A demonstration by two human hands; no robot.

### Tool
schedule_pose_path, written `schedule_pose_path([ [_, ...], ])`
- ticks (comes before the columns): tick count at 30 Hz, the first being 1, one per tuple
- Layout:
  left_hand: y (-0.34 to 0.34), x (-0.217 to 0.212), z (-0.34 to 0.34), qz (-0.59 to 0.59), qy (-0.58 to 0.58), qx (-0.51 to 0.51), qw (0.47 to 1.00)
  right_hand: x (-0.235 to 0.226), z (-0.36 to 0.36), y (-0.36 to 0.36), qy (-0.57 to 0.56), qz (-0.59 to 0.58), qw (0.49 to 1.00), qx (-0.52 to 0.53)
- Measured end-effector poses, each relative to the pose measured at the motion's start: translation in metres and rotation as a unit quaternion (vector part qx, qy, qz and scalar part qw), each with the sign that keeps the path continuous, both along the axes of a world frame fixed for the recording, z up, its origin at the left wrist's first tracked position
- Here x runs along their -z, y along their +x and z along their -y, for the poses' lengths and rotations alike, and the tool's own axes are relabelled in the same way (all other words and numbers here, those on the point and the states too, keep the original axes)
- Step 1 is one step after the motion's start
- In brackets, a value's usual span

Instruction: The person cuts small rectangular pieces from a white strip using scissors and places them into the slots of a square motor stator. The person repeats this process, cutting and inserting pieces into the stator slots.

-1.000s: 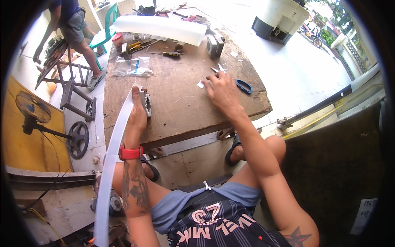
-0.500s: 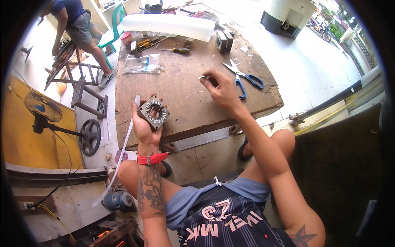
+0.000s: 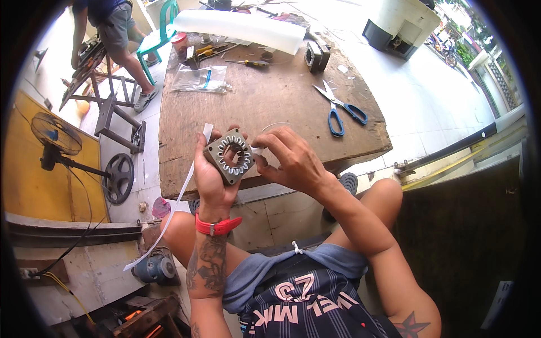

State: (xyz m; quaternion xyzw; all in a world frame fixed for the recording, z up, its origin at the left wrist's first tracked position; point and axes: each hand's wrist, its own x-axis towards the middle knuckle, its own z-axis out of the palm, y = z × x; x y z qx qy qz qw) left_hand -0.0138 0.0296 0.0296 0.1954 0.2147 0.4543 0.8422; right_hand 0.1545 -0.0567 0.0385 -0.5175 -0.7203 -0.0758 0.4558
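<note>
My left hand [image 3: 213, 183] is wrapped round a squarish motor stator [image 3: 230, 156], its ring of white-lined slots facing up. A long white strip of insulation [image 3: 183, 188] is also caught in that hand and trails down past my wrist. Close beside the stator, my right hand [image 3: 293, 160] pinches a small white piece of the strip material [image 3: 257, 151] between thumb and forefinger. Blue-handled scissors [image 3: 336, 113] lie spread apart on the wooden table [image 3: 270, 96], beyond my right hand.
A clear plastic bag [image 3: 200, 78], a screwdriver [image 3: 256, 64] and a second stator [image 3: 316, 56] lie across the table. Behind them is a white translucent roll [image 3: 242, 29]. A fan [image 3: 56, 135] stands at left, near a green chair [image 3: 158, 39] and another person [image 3: 115, 34].
My right hand has come left and nearer, bringing the small white piece beside the stator. My left hand has moved slightly right with the stator, which is now tilted more.
</note>
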Motion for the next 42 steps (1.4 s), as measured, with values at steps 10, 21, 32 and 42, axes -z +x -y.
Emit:
schedule_pose_path([
  [10,0.005,-0.006,0.005,-0.018,0.045,-0.017,0.999,0.001,0.003,0.001,-0.02,0.071,0.997,-0.012],
  [21,0.003,-0.007,0.003,0.025,0.019,-0.018,0.999,0.019,0.002,-0.011,-0.021,-0.087,0.996,-0.023],
  [32,0.003,-0.009,0.003,-0.039,0.001,0.084,0.996,-0.003,0.007,-0.005,-0.086,0.09,0.991,-0.05],
  [42,0.002,0.002,0.014,-0.202,0.226,0.054,0.951,-0.006,0.0,0.013,-0.087,-0.058,0.994,-0.012],
])
